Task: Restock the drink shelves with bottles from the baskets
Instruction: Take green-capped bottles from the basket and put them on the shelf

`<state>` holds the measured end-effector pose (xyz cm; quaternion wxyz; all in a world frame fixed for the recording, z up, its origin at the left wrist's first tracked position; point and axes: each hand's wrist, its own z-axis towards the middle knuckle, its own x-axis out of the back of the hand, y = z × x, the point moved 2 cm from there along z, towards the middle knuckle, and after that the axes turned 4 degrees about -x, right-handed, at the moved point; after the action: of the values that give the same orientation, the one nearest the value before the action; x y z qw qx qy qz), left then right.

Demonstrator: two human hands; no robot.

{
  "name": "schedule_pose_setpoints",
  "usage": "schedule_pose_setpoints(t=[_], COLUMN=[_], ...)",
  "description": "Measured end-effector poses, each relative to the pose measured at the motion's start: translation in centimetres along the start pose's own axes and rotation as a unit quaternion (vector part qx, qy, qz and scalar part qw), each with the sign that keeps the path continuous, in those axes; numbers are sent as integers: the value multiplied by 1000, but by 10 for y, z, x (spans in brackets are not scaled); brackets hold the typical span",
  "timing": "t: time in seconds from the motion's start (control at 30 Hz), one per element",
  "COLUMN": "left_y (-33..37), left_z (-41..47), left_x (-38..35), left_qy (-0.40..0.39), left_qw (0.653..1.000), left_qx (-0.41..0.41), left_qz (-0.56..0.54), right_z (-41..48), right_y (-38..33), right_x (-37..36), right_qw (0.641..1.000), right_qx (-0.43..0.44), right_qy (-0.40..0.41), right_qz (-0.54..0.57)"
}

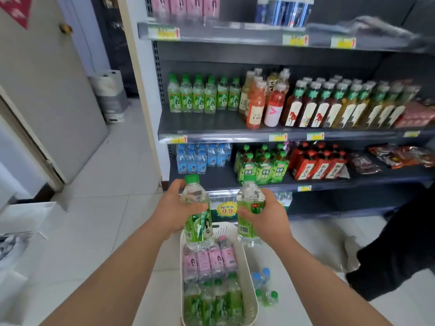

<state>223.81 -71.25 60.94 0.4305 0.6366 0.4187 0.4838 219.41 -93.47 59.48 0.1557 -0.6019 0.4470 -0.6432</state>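
Observation:
My left hand (173,208) grips a green-capped bottle with a green label (197,222), held upright above the basket. My right hand (268,217) grips a second green-label bottle (249,215) beside it, also upright. Below them a white basket (247,274) on the floor holds pink-label bottles (209,260) and green-label bottles (211,302). On the middle shelf (211,128) a row of matching green-label bottles (203,96) stands at the left, with bare shelf in front of it.
Tea and juice bottles (329,107) fill the rest of the middle shelf. The lower shelf holds blue water bottles (202,158) and green and red packs. A few loose bottles (264,288) lie on the floor right of the basket. A person's dark clothing (400,250) is at the right.

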Motion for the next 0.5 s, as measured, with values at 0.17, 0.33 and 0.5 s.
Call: schedule_pose_setpoints(t=[0.17, 0.33, 0.5], left_y=[48, 76, 97], left_z=[14, 57, 126], left_x=[43, 92, 147], left_qy=[10, -6, -33], left_qw=[1000, 999, 998], left_qx=[-25, -36, -53], left_qz=[-3, -25, 6], right_z=[2, 26, 65], right_y=[-66, -121, -180], right_x=[16, 3, -28], right_qw=[1000, 999, 998], right_qx=[23, 14, 0], right_qy=[13, 28, 61], right_qz=[-1, 2, 24])
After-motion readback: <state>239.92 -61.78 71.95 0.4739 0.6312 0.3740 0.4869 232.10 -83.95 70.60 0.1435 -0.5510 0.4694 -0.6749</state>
